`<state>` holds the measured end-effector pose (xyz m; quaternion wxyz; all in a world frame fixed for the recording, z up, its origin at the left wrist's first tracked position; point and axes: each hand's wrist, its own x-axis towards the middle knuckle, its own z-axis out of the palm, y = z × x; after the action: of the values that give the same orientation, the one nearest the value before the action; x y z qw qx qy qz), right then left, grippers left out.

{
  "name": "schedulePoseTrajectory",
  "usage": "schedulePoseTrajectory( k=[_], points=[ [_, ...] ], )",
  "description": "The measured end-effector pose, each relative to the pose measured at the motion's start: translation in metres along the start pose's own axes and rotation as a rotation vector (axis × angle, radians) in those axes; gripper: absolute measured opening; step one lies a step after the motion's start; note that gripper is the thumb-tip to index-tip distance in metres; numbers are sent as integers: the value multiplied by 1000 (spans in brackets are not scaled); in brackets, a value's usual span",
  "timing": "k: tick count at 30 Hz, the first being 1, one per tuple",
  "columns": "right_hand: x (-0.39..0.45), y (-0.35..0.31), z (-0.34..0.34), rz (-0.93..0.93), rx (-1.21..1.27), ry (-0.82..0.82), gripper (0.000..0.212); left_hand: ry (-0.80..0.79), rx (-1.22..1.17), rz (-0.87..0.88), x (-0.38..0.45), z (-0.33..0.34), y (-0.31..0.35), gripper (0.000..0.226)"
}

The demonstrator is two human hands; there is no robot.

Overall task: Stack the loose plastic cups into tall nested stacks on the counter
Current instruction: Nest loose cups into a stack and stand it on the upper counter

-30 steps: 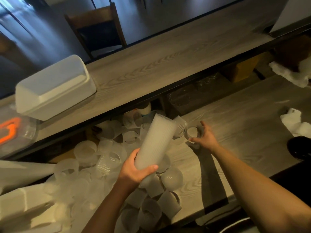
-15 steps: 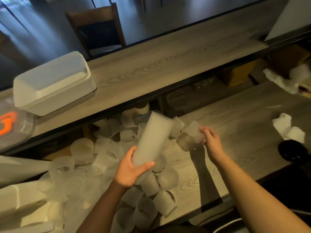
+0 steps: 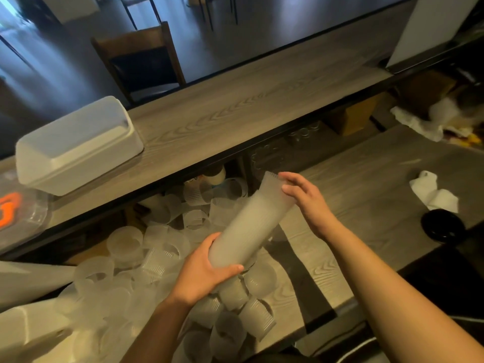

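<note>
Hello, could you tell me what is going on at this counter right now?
A person is nesting plastic cups. The left hand grips the bottom of a tall tilted stack, and the right hand is at its top end. Many loose cups lie scattered on the counter.

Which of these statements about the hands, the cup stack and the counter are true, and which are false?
1. The left hand grips the lower end of the nested cup stack. True.
2. The right hand rests flat on the counter. False: it touches the stack's upper end.
3. The stack stands upright on the counter. False: it is held tilted in the air.
4. Loose plastic cups lie in a pile left of the stack. True.
5. A white lidded container sits on the raised shelf. True.
</note>
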<state>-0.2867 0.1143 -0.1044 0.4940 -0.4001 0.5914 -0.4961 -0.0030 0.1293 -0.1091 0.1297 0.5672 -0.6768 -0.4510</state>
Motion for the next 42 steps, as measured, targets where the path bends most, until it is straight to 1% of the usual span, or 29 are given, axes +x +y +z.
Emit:
schedulePoseTrajectory(
  k=[7,10,15,17,20,22,24,27,28,29,31,32,33,36,37,38,39,42],
  points=[
    [-9,0,17,23,-16,-40,57,3,10,8,-7,-2,-6,78],
    [-11,1,22,18,-37,-42,47,3,23,2,-12,-3,-8,80],
    [-9,2,22,-3,-146,-92,63,13,3,-15,-16,-2,-9,82],
    [-8,0,21,7,-120,-73,61,7,-13,-18,-18,-1,-8,80],
    [-7,-3,18,26,-22,17,55,4,-37,-20,-19,2,-7,80],
    [-8,-5,20,27,24,35,57,5,-51,-26,-19,3,-6,79],
    [-13,-4,28,27,7,-4,57,14,-77,-25,-19,5,-5,77],
    [-18,6,40,55,-26,-97,46,34,-106,-18,-18,4,-4,74],
    [-18,8,41,66,-33,-131,47,35,-114,-20,-18,3,-4,74],
    [-18,9,42,79,-34,-164,53,33,-123,-23,-18,2,-6,77],
    [-16,10,43,110,-27,-184,69,28,-140,-38,-18,1,-11,84],
    [-15,12,43,130,-10,-149,74,30,-156,-49,-18,0,-13,86],
    [-12,15,43,146,13,-81,75,37,-180,-62,-18,-1,-14,86],
    [-1,32,37,172,40,179,59,77,-246,-81,-17,-4,-16,80],
    [2,40,34,180,15,229,55,88,-255,-85,-17,-6,-16,78],
    [6,49,30,191,-15,251,56,93,-259,-89,-17,-8,-16,77],
    [9,58,26,206,-54,253,63,91,-256,-96,-17,-11,-17,76],
    [20,80,18,254,-180,210,80,90,-246,-119,-18,-17,-17,78]
  ],
)
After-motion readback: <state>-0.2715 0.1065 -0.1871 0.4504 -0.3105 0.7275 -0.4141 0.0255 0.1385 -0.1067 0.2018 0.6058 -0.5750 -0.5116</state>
